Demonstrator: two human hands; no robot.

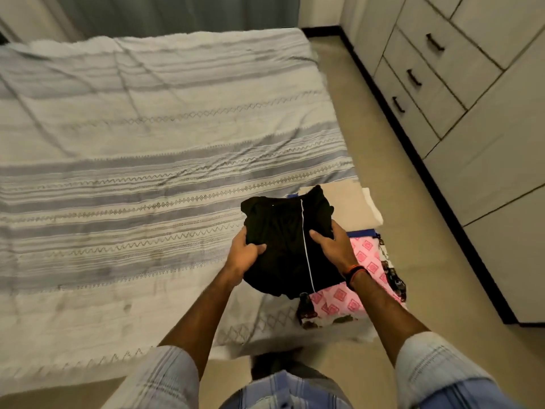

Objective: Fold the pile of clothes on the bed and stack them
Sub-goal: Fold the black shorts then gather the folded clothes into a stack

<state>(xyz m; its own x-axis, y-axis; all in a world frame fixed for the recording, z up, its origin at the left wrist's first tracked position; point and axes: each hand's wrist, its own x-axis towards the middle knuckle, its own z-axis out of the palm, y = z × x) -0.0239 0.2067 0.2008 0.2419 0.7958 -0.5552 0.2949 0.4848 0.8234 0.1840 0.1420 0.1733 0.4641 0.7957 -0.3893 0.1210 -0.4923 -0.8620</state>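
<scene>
Head view, hands (244,255) gripping folded black garment (283,246)

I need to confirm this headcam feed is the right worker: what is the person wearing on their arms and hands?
Both hands, left hand and right hand, are bare, with no gloves. The forearms are bare too, with light sleeves with faint stripes rolled up near the elbows. The right wrist carries a dark band with an orange-red edge. No rings can be made out.

Both hands, left hand (243,255) and right hand (331,249), grip a folded black garment (283,246) over the bed (147,143).
</scene>
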